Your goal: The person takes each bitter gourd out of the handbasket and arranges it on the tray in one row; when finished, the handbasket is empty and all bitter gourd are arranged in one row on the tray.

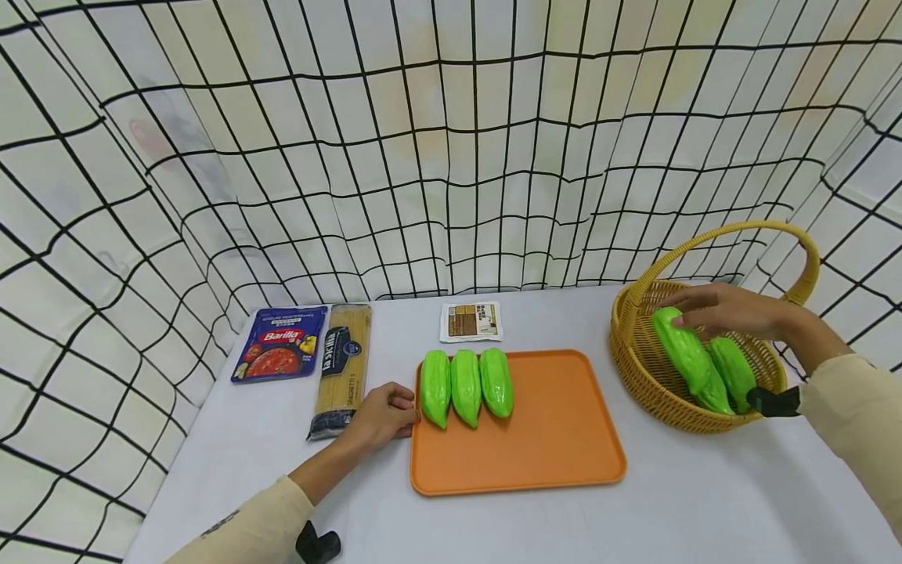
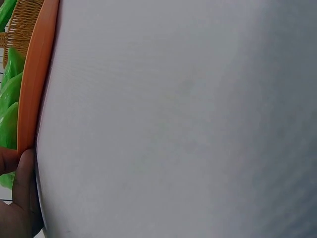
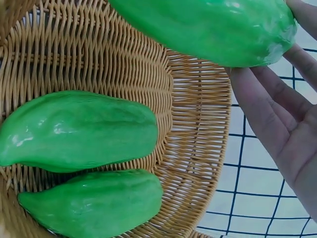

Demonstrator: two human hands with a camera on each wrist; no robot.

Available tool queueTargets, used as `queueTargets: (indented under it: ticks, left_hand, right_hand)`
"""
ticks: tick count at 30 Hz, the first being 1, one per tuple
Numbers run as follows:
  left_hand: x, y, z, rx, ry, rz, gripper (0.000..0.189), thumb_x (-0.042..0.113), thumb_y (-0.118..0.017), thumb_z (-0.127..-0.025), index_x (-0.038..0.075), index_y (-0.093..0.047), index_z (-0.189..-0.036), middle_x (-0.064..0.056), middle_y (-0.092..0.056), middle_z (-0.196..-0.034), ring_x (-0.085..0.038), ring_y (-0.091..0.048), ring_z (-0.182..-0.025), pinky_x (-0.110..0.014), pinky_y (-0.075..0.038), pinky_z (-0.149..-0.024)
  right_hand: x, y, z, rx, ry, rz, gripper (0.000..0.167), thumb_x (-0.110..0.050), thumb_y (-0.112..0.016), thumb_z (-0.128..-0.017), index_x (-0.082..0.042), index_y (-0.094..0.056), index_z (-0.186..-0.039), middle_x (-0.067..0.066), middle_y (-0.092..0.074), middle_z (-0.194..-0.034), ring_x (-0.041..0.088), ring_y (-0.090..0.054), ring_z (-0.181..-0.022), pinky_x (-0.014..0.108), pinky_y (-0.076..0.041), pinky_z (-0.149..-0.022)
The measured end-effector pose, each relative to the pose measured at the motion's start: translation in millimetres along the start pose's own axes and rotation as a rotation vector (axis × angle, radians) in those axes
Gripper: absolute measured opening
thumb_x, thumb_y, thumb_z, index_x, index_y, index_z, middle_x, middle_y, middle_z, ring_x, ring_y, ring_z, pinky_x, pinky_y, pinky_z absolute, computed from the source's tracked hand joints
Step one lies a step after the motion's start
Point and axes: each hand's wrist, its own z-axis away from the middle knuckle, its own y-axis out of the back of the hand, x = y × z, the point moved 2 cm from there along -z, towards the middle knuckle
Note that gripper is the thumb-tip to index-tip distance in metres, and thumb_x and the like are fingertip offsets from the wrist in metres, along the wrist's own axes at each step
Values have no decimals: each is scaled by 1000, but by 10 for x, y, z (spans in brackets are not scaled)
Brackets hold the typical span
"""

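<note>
My right hand (image 1: 729, 309) grips one end of a glossy green fake fruit (image 1: 678, 348), long, ridged and tapering to a point. It is tilted over a wicker basket (image 1: 637, 392), whose tall handle arches above. In the right wrist view, fingers and thumb pinch the fruit's blunt end, while two more green fruits (image 3: 84, 131) lie in the basket below. My left hand (image 1: 386, 415) pinches the left rim of an orange tray (image 1: 543, 439), thumb on top and fingers beneath in the left wrist view. Three matching green fruits (image 1: 465, 388) lie side by side at the tray's upper left.
Left of the tray lie a spaghetti pack (image 1: 345, 352) and a blue Barilla pouch (image 1: 282, 345). Behind the tray is a small white and brown packet (image 1: 471, 322). White cloth (image 1: 493, 533) covers the table, and black netting (image 1: 451, 188) hangs over white walls around it.
</note>
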Motion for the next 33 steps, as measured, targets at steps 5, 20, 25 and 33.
queueTargets:
  ticks: [5, 20, 25, 33]
  left_hand:
    - [22, 3, -7, -12, -2, -12, 33, 4, -71, -87, -2, -59, -117, -10, -58, -98, -17, -63, -81, -27, -63, -68]
    - [13, -2, 10, 0, 3, -10, 30, 4, -70, -88, -1, -60, -115, -9, -58, -98, -17, -63, -81, -29, -64, -69]
    - [0, -3, -3, -2, 6, -9, 30, 4, -70, -88, 0, -60, -116, -9, -57, -98, -17, -63, -82, -29, -64, -69]
    - [7, -5, -12, -5, 1, -11, 31, 4, -70, -88, -1, -60, -116, -9, -57, -99, -18, -63, -82, -29, -64, -70]
  right_hand:
    - [-61, 3, 97, 10, 18, 10, 60, -37, -56, -102, -9, -40, -152, 28, -29, -158, 43, -55, -126, 48, -60, -93]
    - [-182, -144, 188, -35, 47, -15, 50, -31, -58, -100, -11, -48, -145, 20, -43, -150, 33, -55, -125, 32, -60, -87]
    - [-250, -210, 179, -67, 64, -36, 48, -29, -59, -100, -12, -51, -144, 20, -44, -150, 21, -59, -119, 31, -60, -86]
    - [-318, -347, 146, -82, 85, -67, 43, -26, -62, -98, -16, -56, -139, 15, -51, -145, 12, -62, -113, 33, -61, -87]
